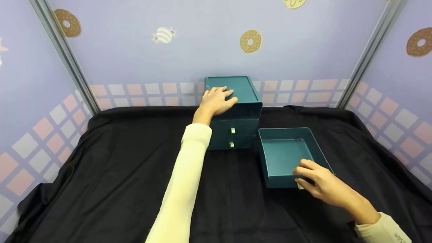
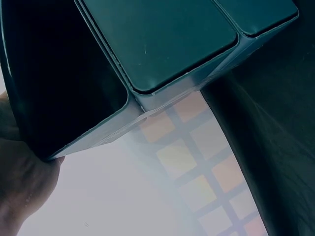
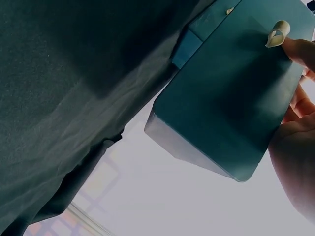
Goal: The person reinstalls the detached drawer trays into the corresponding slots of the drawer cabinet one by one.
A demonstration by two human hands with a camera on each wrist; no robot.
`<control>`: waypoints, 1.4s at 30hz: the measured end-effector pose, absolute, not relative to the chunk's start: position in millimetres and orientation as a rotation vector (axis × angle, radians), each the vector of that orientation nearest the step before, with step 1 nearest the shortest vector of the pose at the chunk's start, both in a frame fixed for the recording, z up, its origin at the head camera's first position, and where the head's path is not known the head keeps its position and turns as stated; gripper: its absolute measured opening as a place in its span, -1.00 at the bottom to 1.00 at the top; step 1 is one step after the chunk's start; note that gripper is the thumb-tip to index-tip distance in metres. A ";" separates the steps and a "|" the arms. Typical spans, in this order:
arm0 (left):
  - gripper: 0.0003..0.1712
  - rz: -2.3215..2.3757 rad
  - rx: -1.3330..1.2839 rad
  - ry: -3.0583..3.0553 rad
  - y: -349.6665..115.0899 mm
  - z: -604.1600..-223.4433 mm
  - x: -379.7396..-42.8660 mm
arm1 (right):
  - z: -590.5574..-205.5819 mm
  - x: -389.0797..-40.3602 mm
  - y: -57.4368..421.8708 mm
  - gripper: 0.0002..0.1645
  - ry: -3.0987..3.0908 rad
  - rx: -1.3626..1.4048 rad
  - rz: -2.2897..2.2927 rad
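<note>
A teal desktop drawer cabinet (image 1: 251,91) stands against the back wall. My left hand (image 1: 216,101) rests on its top, fingers spread over the left side. Under that hand, the top slot (image 2: 64,64) gapes dark and hollow in the left wrist view. Two lower drawers (image 1: 221,130) are closed, each with a small pale pull tab. To the right of the cabinet is a pulled-out teal drawer (image 1: 280,182), with no contents showing. My right hand (image 1: 317,182) grips its front wall, fingers over the rim and thumb by the pale pull tab (image 3: 278,33).
Black cloth (image 1: 118,175) with folds covers the table. Lilac panels with printed doughnuts and pink-and-white checks (image 1: 152,89) enclose the back and both sides. Grey metal posts (image 1: 368,50) stand at the back corners.
</note>
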State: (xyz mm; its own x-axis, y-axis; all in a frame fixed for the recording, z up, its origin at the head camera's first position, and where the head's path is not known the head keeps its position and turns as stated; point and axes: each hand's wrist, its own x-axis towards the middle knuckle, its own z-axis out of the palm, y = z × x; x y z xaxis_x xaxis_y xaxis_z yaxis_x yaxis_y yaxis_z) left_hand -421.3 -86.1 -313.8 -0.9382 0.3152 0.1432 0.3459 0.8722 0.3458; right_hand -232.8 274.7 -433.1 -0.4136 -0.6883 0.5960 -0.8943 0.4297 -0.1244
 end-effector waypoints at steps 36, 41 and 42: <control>-0.27 -0.531 -0.525 -2.940 -83.9 -314.2 -419.9 | -406.3 -224.1 245.0 -0.54 -2.119 1.440 0.647; -0.27 -0.535 -0.518 -2.928 -84.4 -315.6 -420.3 | -400.9 -225.7 240.0 -0.53 -2.104 1.470 0.632; -0.27 -0.534 -0.517 -2.931 -84.5 -315.6 -420.5 | -399.8 -226.1 239.1 -0.52 -2.099 1.478 0.630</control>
State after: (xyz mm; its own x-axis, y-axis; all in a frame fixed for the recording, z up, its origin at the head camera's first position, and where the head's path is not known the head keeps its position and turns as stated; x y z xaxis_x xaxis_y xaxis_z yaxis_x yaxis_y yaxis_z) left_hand -420.5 -84.5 -315.6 -0.9347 0.3098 0.1744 0.3514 0.8796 0.3208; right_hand -226.1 239.1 -399.8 -0.2911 -0.7198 0.6302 -0.9479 0.3061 -0.0882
